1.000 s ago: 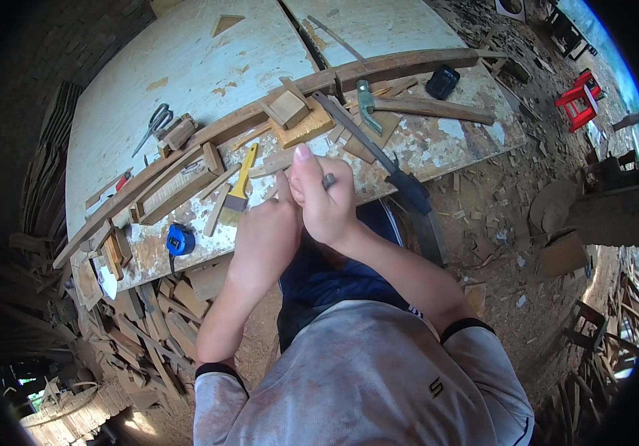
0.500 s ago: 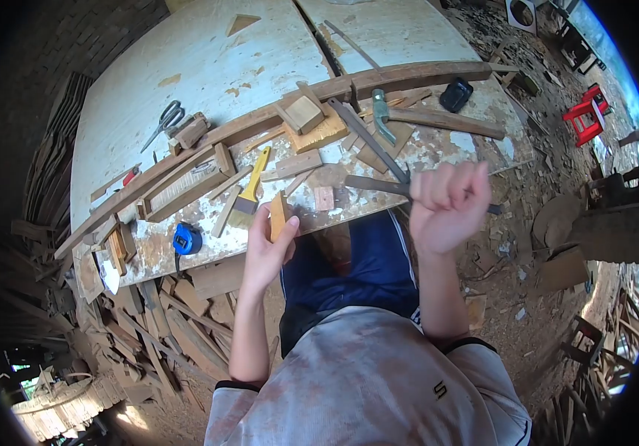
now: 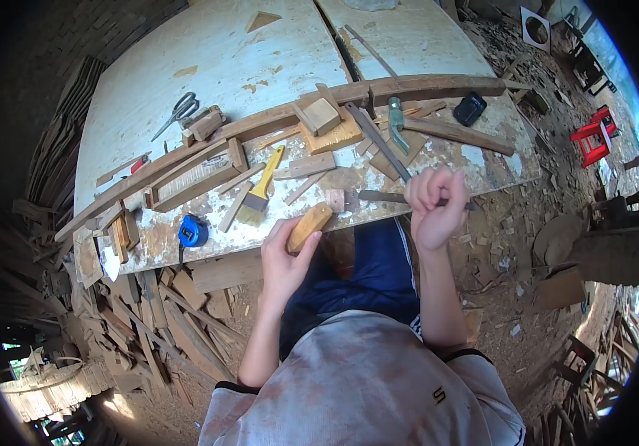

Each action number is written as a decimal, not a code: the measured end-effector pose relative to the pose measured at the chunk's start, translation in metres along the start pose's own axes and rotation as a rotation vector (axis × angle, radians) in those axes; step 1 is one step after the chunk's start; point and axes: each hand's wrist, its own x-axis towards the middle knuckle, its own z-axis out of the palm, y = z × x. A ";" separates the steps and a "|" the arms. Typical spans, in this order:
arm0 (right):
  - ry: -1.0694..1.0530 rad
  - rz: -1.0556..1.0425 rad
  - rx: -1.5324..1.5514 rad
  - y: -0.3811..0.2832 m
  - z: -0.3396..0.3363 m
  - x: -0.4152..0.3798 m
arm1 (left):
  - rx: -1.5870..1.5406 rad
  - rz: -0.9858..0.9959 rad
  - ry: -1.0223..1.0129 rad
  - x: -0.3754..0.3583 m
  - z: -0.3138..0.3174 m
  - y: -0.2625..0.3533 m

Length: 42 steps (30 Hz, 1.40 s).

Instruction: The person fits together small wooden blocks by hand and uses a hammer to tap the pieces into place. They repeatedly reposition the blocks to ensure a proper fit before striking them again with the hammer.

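A small tan wood block [image 3: 310, 227] with a rounded top is pinched between the thumb and fingers of my left hand [image 3: 284, 256], at the table's front edge. My right hand [image 3: 436, 212] is closed, its fingers curled round a dark flat bar that looks like a file [image 3: 383, 197]. Part of the bar shows on each side of the fist; the grip itself is hidden. Between the two hands lies a small pinkish wood block [image 3: 335, 200]. A yellow-handled paintbrush [image 3: 264, 183] rests on the table beyond my left hand.
On the worn table [image 3: 185, 74] are a hammer [image 3: 396, 125], a second dark flat bar [image 3: 379, 141], a blue tape measure [image 3: 192, 232], scissors [image 3: 178, 115] and a black case [image 3: 470, 109]. A long wooden beam [image 3: 275, 119] crosses it. Wood scraps [image 3: 178, 327] are piled below left.
My left hand has tilted the wood block, so more of its broad face shows. My right hand has shifted slightly left, and the dark bar looks shorter and more level. The view has shifted slightly.
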 end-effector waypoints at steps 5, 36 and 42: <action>-0.125 -0.024 -0.489 0.019 -0.005 0.010 | 0.005 -0.012 -0.032 -0.005 0.000 0.002; -0.416 -0.474 -1.564 0.025 -0.034 0.090 | -0.574 -0.382 0.059 -0.030 0.028 -0.019; -0.468 -0.501 -1.498 0.025 -0.039 0.088 | -0.544 -0.386 0.059 -0.033 0.026 -0.013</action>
